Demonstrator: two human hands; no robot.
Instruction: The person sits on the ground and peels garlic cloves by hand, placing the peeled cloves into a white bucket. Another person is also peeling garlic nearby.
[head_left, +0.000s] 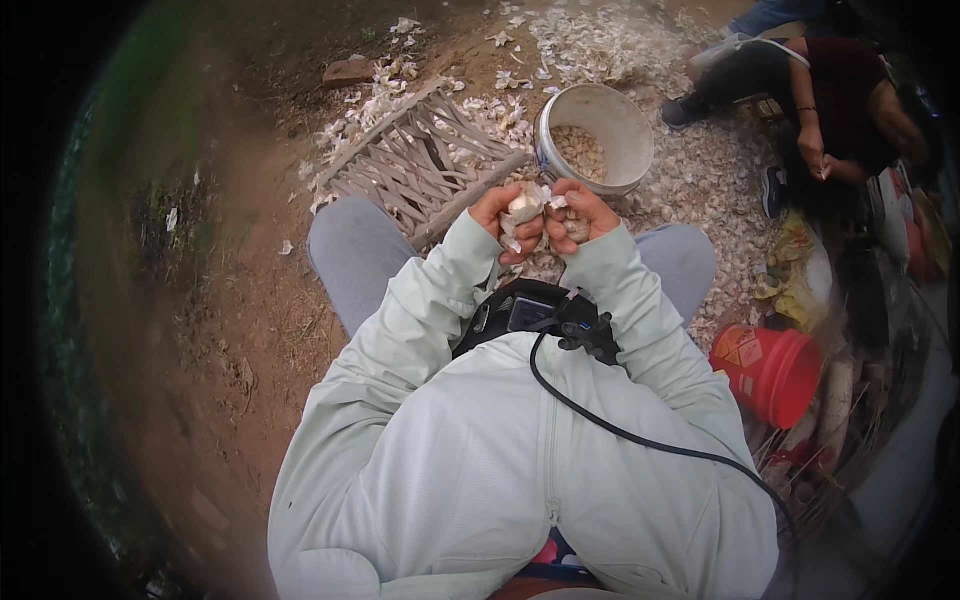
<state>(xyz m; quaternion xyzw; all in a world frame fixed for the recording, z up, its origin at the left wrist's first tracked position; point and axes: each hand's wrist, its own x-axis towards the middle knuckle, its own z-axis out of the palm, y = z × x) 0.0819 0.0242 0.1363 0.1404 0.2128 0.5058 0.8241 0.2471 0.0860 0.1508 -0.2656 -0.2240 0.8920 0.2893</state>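
Between my knees, my left hand (517, 229) grips a garlic bulb (527, 202) whose papery skin hangs loose. Close beside it, my right hand (579, 219) pinches a white bit of garlic or its skin (558, 202) between thumb and forefinger. Its curled fingers hold another pale garlic piece (576, 227), partly hidden. Just beyond my right hand stands a white plastic bucket (637, 142), tilted in view, with peeled garlic cloves (577, 152) in its bottom.
A slatted wooden stool or frame (427, 161) lies beyond my left knee. Garlic skins (607, 45) and bulbs (697, 195) cover the ground ahead and right. Another person's hands (817, 157) are at the upper right. A red bucket (772, 375) lies right of me; a black cable (645, 439) crosses my jacket.
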